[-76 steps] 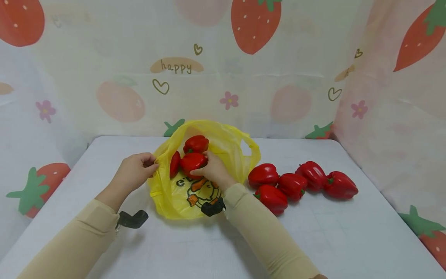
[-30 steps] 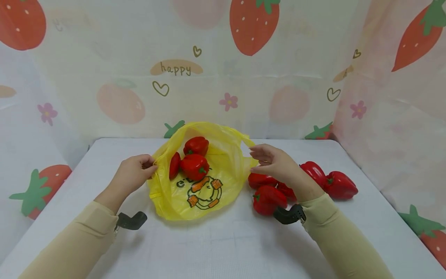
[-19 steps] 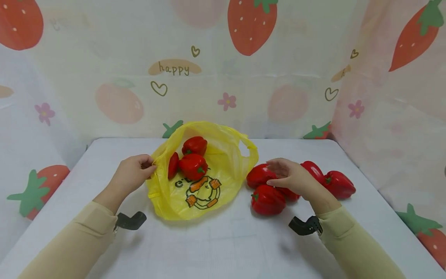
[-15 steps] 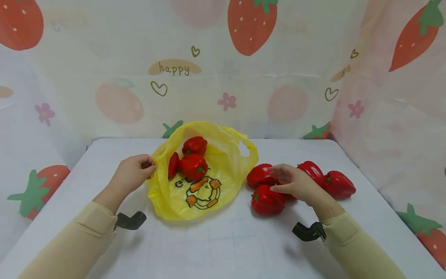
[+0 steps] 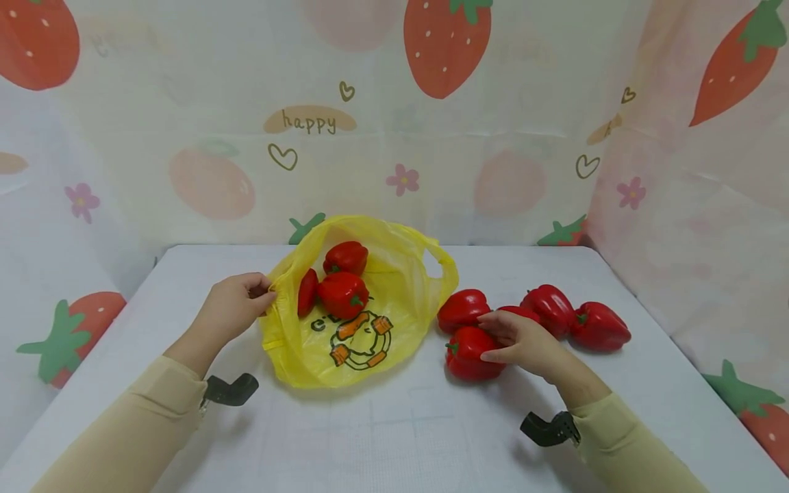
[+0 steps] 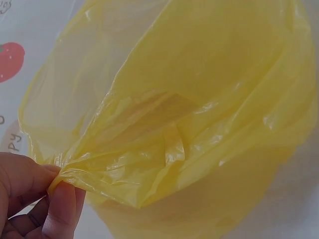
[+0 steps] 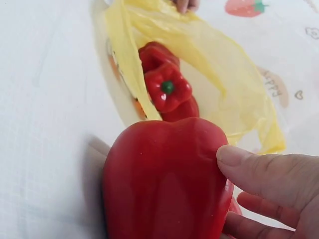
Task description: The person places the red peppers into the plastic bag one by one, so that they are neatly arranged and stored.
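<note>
My left hand [image 5: 237, 306] pinches the left edge of the opening of a yellow plastic bag [image 5: 407, 301] between thumb and fingers; the left wrist view shows the film [image 6: 124, 174] bunched there. Inside the mouth of the bag sit three red bell peppers, the front one [image 5: 342, 295] with its green stem outward. My right hand [image 5: 524, 342] is at the right side of the nearest loose bell pepper [image 5: 471, 356]. In the right wrist view the thumb [image 7: 249, 164] overlaps that pepper's edge [image 7: 164, 184], while the other fingers are partly hidden beside it.
Several more red bell peppers lie on the white table [image 5: 394, 438]: one [image 5: 462, 310] beside the bag, one partly behind my right hand, and a pair [image 5: 599, 326] farther right. A strawberry-print cloth [image 5: 382, 157] hangs behind and beside the table.
My right hand has let go of a bell pepper inside the bag, come out to the right and lowered to the nearest loose pepper. The left hand has kept its pinch on the bag.
</note>
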The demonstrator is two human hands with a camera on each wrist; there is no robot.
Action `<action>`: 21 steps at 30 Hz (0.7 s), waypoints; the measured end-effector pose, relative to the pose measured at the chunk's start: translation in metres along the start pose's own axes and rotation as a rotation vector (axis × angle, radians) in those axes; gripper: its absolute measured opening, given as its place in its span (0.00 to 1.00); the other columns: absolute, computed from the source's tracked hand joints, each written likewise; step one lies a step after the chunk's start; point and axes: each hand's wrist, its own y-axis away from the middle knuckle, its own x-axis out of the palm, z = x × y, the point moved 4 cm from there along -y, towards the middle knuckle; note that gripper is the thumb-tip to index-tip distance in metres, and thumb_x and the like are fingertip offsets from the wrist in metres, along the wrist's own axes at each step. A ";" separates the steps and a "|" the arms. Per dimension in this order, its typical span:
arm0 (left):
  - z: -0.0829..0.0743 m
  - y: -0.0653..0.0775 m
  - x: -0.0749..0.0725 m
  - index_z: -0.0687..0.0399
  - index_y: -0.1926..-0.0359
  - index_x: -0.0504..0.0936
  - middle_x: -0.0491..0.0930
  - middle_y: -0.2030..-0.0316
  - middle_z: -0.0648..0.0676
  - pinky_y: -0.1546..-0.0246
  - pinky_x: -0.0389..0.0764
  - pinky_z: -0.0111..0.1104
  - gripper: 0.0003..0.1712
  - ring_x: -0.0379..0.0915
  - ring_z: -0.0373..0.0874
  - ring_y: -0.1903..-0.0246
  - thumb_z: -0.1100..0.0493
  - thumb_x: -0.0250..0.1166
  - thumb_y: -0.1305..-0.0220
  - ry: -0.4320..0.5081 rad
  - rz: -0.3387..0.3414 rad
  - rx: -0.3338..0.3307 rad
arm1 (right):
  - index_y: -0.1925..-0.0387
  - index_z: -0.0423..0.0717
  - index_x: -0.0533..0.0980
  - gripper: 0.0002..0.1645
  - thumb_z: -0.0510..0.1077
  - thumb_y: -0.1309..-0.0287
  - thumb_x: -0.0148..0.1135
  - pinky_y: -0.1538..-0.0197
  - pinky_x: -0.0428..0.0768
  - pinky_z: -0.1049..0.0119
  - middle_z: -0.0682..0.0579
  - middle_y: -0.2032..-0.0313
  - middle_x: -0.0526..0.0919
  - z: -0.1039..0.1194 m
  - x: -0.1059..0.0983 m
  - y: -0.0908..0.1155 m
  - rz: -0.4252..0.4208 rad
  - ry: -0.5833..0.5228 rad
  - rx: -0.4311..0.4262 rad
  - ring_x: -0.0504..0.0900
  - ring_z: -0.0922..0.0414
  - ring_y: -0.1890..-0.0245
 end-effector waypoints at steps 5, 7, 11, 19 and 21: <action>0.001 -0.001 0.001 0.56 0.59 0.77 0.78 0.65 0.56 0.66 0.77 0.34 0.09 0.71 0.48 0.67 0.57 0.57 0.37 0.000 -0.002 -0.003 | 0.41 0.49 0.67 0.41 0.51 0.59 0.72 0.49 0.75 0.56 0.47 0.43 0.71 -0.003 0.001 0.002 -0.002 0.050 0.016 0.68 0.46 0.41; 0.001 -0.001 0.001 0.56 0.60 0.77 0.78 0.65 0.56 0.66 0.78 0.34 0.09 0.71 0.48 0.68 0.57 0.58 0.37 0.001 0.001 0.000 | 0.42 0.50 0.68 0.41 0.51 0.60 0.73 0.50 0.76 0.56 0.48 0.44 0.72 -0.003 0.001 0.003 -0.003 0.081 0.024 0.69 0.46 0.42; -0.001 0.000 0.001 0.57 0.59 0.77 0.78 0.65 0.56 0.66 0.77 0.34 0.09 0.71 0.48 0.68 0.56 0.58 0.37 -0.004 0.000 0.002 | 0.43 0.51 0.68 0.42 0.52 0.62 0.74 0.57 0.79 0.58 0.49 0.48 0.74 -0.004 0.000 0.006 -0.009 0.126 0.046 0.73 0.50 0.50; -0.002 0.001 0.002 0.57 0.59 0.77 0.78 0.65 0.56 0.67 0.77 0.34 0.10 0.70 0.47 0.68 0.56 0.58 0.38 0.003 0.003 -0.001 | 0.42 0.52 0.67 0.45 0.52 0.66 0.75 0.60 0.80 0.58 0.49 0.52 0.74 -0.006 0.005 0.011 0.007 0.107 0.109 0.73 0.52 0.54; -0.002 0.001 0.002 0.57 0.59 0.77 0.78 0.65 0.56 0.66 0.77 0.34 0.10 0.70 0.48 0.67 0.56 0.58 0.37 0.003 0.004 -0.003 | 0.41 0.52 0.66 0.46 0.52 0.66 0.75 0.61 0.80 0.58 0.49 0.51 0.74 -0.007 0.006 0.012 0.013 0.088 0.119 0.74 0.52 0.55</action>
